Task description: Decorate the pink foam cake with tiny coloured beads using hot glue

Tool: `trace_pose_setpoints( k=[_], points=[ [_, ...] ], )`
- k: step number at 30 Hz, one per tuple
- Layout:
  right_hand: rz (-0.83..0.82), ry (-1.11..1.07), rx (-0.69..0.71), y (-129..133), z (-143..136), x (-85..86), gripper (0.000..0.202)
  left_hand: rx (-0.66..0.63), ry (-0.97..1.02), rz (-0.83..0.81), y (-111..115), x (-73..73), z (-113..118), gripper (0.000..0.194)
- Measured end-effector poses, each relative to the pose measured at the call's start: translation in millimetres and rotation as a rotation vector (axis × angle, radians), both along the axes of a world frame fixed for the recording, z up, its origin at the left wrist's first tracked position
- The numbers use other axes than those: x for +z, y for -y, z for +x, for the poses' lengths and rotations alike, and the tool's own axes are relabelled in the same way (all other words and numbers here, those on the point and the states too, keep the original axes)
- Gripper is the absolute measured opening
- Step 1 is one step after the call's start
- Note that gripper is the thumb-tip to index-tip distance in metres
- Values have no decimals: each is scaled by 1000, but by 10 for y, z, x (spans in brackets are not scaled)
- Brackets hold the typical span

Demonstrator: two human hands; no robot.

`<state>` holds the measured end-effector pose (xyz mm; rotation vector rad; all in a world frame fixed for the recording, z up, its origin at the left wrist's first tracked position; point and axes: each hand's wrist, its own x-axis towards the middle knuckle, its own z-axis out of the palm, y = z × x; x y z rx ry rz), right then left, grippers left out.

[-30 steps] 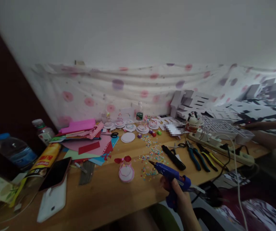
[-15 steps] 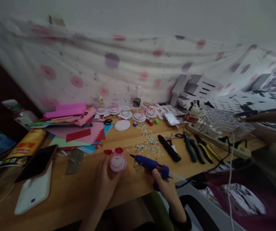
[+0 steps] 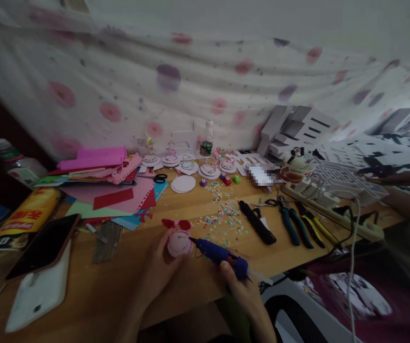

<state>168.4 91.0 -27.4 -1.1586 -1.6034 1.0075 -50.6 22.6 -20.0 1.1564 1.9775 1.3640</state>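
Note:
Between the thumb and fingers of my left hand (image 3: 160, 267) is a small round pink-and-white craft piece (image 3: 179, 244), topped with a red bow (image 3: 176, 225). My right hand (image 3: 239, 281) grips a blue hot glue gun (image 3: 219, 252) by its handle. The dark nozzle points left, its tip at or very near the craft piece's right edge; I cannot tell if they touch. Behind the glue gun, colourful confetti bits (image 3: 228, 212) lie scattered over the wooden table (image 3: 126, 290).
Pliers (image 3: 291, 221), a black tool (image 3: 257, 223) and a power strip (image 3: 333, 212) lie to the right. Coloured paper (image 3: 108, 190) and a phone (image 3: 44, 243) are on the left. White discs (image 3: 183, 184) and decorated craft pieces stand behind. Another person's arm (image 3: 405, 178) reaches in at right.
The glue gun's nozzle has come closer to the craft piece, now at its right edge. The craft piece has turned a little, showing more of its bow. The view has shifted slightly.

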Motion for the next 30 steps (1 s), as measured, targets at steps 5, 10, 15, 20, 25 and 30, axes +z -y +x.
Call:
trace_pose_setpoints(
  k=[5,10,15,20,25,30],
  points=[
    [55,27,14,20,32,20,57,39,-78,20,-52,-29,61,50],
    [40,20,-65,118,44,22,60,39,-2,17,-22,-119,7,53],
    [13,23,-10,145,5,94,57,4,22,23,29,-115,-21,51],
    [68,73,23,132,-87,212,51,-6,-12,53,45,-83,-17,45],
    [92,85,82,69,-39,162,43,-38,-73,65,58,-69,-19,45],
    [79,80,69,54,1,38,40,-36,-111,61,79,-45,-12,45]
  ],
)
